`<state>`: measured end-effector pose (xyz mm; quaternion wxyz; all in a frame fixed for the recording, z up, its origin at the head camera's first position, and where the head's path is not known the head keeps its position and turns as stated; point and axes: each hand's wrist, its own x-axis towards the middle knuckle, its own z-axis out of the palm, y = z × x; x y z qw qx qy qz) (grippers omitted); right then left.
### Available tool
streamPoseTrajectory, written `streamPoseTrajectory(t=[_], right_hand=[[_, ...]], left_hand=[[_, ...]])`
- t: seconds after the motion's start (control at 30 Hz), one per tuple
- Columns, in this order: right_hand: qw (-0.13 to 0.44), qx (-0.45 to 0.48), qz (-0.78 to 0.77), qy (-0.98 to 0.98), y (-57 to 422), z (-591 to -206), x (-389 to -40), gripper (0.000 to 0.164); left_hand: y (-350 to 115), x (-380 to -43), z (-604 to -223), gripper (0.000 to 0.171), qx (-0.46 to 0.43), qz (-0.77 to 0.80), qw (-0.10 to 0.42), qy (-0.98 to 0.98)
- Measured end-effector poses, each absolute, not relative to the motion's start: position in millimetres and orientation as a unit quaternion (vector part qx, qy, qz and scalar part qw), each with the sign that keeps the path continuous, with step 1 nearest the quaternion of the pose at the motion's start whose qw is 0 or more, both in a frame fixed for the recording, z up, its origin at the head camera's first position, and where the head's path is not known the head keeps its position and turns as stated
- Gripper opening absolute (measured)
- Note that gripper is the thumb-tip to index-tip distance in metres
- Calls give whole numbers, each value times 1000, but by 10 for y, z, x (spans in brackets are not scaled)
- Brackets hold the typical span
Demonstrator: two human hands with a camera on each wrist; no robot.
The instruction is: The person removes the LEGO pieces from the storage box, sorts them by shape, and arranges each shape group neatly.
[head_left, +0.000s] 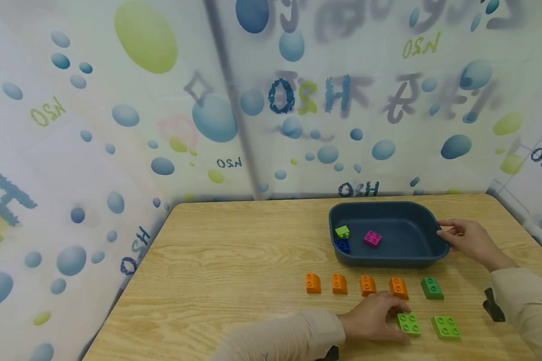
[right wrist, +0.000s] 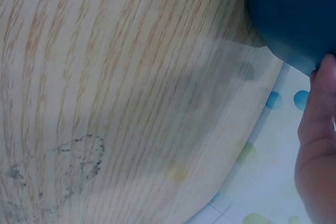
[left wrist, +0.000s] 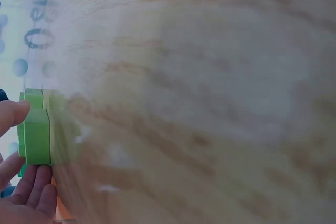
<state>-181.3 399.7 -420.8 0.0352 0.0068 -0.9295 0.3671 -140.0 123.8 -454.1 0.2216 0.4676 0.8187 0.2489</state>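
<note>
L grip (head_left: 376, 317) pinches lt-grn brick (head_left: 408, 325), 4 rnd studs up.

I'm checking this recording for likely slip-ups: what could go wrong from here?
The left hand, its fingers around a light green block, is close to the orange blocks, so it might knock one out of line. The right hand holds the tray at one end; a pull toward the person could push it into that row. If it tips, the pink block inside might slide.
</note>
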Motion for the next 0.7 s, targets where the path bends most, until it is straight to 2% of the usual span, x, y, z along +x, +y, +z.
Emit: streamPoseTrajectory(t=[0.37, 0.7], right_hand=[[40, 11, 363, -931, 4003, -4220, -1818, 44], [34, 9, 372, -928, 4004, -4211, -1821, 47]], left_hand=[[1153, -1438, -4457, 46, 464, 246, 245, 815], [1073, -1512, -4237, 36, 480, 246, 214, 815]])
